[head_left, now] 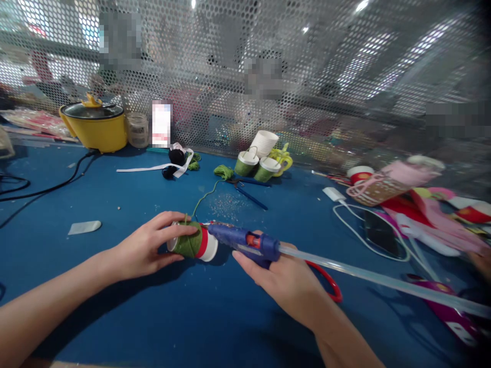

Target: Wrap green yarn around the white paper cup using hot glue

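Observation:
My left hand (159, 240) is closed around a paper cup (209, 246) lying on its side, its near part wound with green yarn (191, 241) beside a red band. In my right hand (284, 281) is a blue hot glue gun (245, 240), its nozzle touching or just above the cup's upper side; I cannot tell which. A long clear glue stick (356, 271) runs out of the gun's back to the right. From the cup a green strand leads up to a small yarn bundle (223, 172). Red scissor handles (333, 286) show behind my right wrist.
Blue-handled pliers (251, 197) lie beyond the cup, near yarn-wrapped cups (247, 162) and a white cup (264, 143). A yellow electric pot (95, 128) and its black cable are at left. At right are a phone (383, 235), white cable and pink tumbler (391, 181). A perforated metal screen (215, 76) closes the back.

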{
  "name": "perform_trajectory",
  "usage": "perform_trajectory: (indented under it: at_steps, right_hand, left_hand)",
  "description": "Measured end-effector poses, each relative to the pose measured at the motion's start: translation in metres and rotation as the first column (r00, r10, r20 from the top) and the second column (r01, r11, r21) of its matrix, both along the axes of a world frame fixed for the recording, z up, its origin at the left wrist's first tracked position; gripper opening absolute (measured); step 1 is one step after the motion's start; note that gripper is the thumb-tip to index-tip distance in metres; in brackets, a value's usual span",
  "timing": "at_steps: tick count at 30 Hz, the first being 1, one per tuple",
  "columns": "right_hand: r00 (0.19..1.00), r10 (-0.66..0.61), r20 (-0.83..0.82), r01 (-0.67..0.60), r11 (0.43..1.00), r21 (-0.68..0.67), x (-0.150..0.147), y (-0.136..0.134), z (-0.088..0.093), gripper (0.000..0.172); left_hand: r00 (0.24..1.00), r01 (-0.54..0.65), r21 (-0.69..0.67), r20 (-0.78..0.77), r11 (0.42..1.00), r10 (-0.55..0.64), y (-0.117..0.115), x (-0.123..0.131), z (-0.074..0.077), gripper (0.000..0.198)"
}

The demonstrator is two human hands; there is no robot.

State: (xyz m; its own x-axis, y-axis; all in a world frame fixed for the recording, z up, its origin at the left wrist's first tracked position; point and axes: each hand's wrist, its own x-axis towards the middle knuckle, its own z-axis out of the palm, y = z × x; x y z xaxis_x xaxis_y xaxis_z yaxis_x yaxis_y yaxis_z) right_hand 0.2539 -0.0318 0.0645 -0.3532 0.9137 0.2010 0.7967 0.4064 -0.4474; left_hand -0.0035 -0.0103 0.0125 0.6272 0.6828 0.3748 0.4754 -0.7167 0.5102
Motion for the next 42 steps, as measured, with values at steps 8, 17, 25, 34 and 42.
perform_trajectory:
  at_steps: [8, 17, 25, 34, 42]
  right_hand:
    - [0.999, 0.004, -0.052, -0.002, 0.999, 0.043, -0.002, -0.002, 0.000, 0.012]
    - [0.999, 0.008, -0.045, -0.007, 1.000, 0.023, -0.002, -0.005, 0.000, 0.014]
    - [1.000, 0.002, -0.020, -0.002, 1.000, 0.023, -0.002, -0.008, 0.000, 0.014]
    - [1.000, 0.009, 0.004, -0.008, 0.994, -0.107, -0.001, -0.010, 0.000, 0.015]
    - [1.000, 0.024, 0.015, -0.023, 0.997, -0.078, -0.006, -0.012, 0.007, 0.010]
  left_hand:
    - [0.999, -0.030, -0.042, 0.041, 0.999, 0.032, 0.002, 0.000, 0.001, 0.046]
    - [0.995, -0.053, -0.080, 0.077, 0.995, 0.059, 0.003, 0.000, 0.000, 0.045]
    - [0.991, -0.078, -0.078, 0.102, 0.994, 0.085, 0.005, 0.000, -0.001, 0.044]
    - [0.985, -0.109, -0.090, 0.124, 0.990, 0.120, 0.008, 0.000, -0.002, 0.044]
    - [0.983, -0.125, -0.125, 0.119, 0.984, 0.140, 0.007, 0.000, -0.001, 0.045]
